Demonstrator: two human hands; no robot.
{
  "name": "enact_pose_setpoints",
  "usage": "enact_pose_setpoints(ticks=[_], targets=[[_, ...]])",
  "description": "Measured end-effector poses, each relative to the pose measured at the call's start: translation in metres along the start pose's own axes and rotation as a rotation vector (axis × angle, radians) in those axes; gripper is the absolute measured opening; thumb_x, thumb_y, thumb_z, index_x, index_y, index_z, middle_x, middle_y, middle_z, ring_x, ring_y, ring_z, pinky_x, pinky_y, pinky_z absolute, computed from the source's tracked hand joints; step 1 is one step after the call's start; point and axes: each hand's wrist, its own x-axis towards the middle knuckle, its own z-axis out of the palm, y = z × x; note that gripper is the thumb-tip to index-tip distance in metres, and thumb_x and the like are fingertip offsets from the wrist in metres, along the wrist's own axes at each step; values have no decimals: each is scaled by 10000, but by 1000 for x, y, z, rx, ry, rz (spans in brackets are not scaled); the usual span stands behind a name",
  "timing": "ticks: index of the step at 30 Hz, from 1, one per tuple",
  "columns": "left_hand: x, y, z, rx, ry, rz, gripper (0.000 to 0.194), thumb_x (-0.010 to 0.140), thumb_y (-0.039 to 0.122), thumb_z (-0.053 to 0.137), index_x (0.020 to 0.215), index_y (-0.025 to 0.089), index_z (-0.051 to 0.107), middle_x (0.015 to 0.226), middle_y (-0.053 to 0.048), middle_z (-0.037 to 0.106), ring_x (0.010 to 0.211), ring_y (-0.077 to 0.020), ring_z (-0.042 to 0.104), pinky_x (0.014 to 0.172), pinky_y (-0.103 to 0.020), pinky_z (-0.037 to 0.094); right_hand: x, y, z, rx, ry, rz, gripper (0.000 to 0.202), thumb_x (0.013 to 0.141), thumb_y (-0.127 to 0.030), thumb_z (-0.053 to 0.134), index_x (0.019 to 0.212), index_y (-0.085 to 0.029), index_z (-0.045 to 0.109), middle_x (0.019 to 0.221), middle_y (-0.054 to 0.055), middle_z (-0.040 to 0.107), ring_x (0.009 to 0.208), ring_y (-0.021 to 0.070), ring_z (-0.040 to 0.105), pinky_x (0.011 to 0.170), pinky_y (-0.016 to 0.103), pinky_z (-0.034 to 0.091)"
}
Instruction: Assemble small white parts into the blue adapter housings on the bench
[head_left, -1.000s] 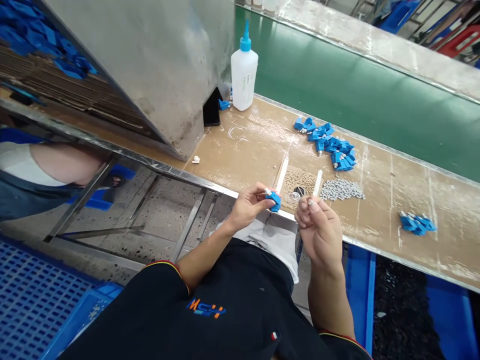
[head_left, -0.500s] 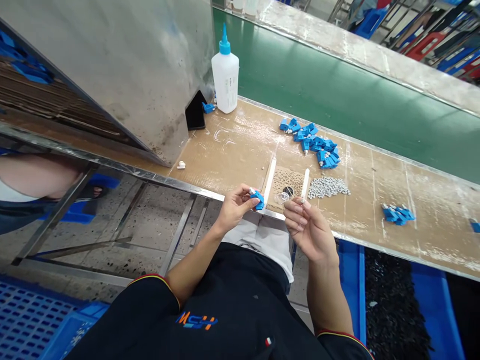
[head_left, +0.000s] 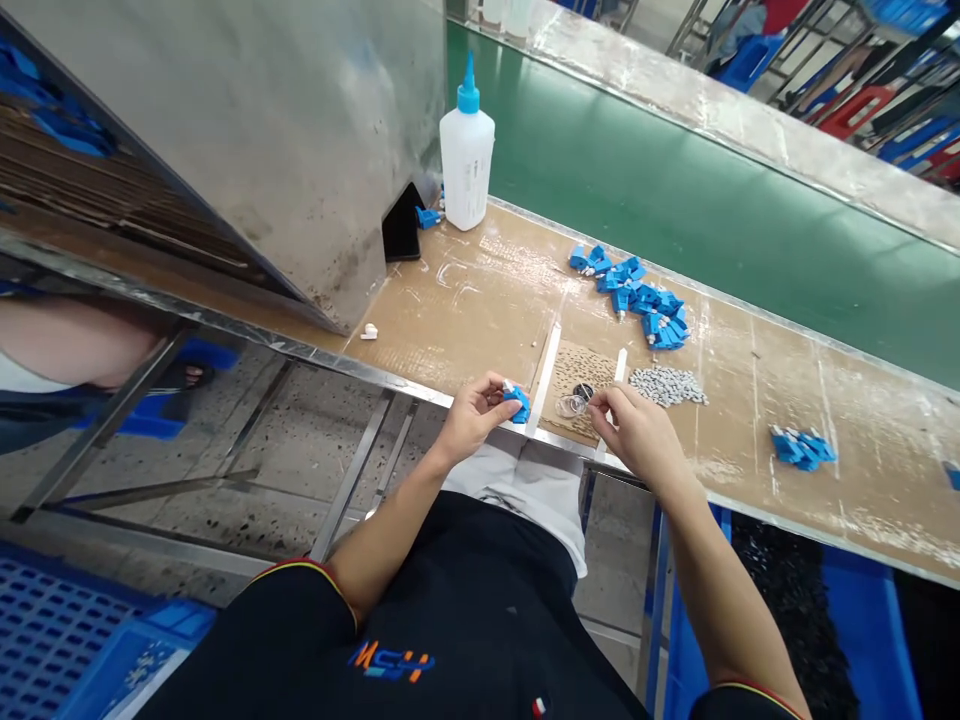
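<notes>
In my left hand (head_left: 480, 415) is a small blue plastic part (head_left: 517, 403) with a white piece at its upper end, pinched between thumb and fingers above the table's front edge. My right hand (head_left: 634, 420) is closed, palm down, with its fingertips together beside a small round black pot (head_left: 583, 391). What they pinch is too small to make out. A clear round lid or ring (head_left: 570, 405) lies against the pot. Both sit on a patch of tan perforated sheet (head_left: 574, 360) between two white strips (head_left: 545, 375). Small grey pieces (head_left: 667, 385) lie heaped right of it.
Several blue parts are piled (head_left: 637, 295) near the green conveyor belt (head_left: 637, 150), with a smaller group (head_left: 802, 447) at right. A white squeeze bottle (head_left: 466, 165) with blue nozzle stands by a metal housing (head_left: 300, 130). A white earbud-like piece (head_left: 369, 332) lies left. A person's leg (head_left: 75, 335) shows.
My right hand has turned from palm up to palm down and lowered toward the black pot. My left hand still holds the blue part in nearly the same place. The view has shifted slightly.
</notes>
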Motion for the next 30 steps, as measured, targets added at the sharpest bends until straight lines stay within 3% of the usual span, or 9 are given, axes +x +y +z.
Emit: enact_pose_setpoints(ticks=[8, 16, 20, 22, 27, 30], targets=[[1, -1, -1, -36, -12, -25, 489, 688, 521, 940, 896, 160, 683, 822, -16, 718, 769, -122, 678, 743, -247, 590, 9, 1, 7, -248, -79, -82, 241, 1058, -244, 440, 890, -205, 608, 825, 61, 653, 717, 178, 607, 603, 277, 352], [0, -2, -1, -49, -42, -25, 486, 698, 523, 935, 882, 159, 671, 826, -18, 737, 751, -114, 683, 714, -234, 595, 11, -1, 11, -303, -37, -133, 293, 1075, -246, 419, 854, -198, 605, 779, 55, 646, 648, 166, 580, 562, 299, 302], [0, -1, 0, -58, -39, -14, 471, 705, 509, 936, 886, 160, 677, 814, -11, 738, 750, -114, 688, 719, -240, 603, 10, -4, 1, -124, 17, -120, 233, 1055, -243, 462, 858, -212, 584, 790, 39, 643, 650, 157, 576, 575, 280, 365], [-2, 0, 3, -58, -43, 1, 462, 703, 499, 940, 883, 162, 681, 823, -16, 747, 758, -120, 696, 723, -247, 605, 9, -14, -4, 31, 105, -70, 176, 1036, -243, 508, 875, -225, 576, 794, 18, 634, 634, 146, 556, 594, 274, 406], [-11, 3, 20, -67, -16, 85, 470, 694, 492, 950, 896, 172, 670, 827, -16, 748, 764, -131, 716, 725, -247, 595, 7, -66, -5, 356, 407, -2, 96, 998, -187, 593, 918, -241, 587, 851, 9, 663, 694, 148, 596, 618, 277, 479], [-17, 6, 31, -59, -4, 170, 457, 729, 494, 930, 915, 184, 652, 810, -6, 732, 741, -124, 707, 714, -239, 587, 8, -93, 5, 531, 474, 47, 79, 1000, -194, 607, 936, -241, 609, 912, 31, 690, 812, 167, 664, 644, 279, 527]])
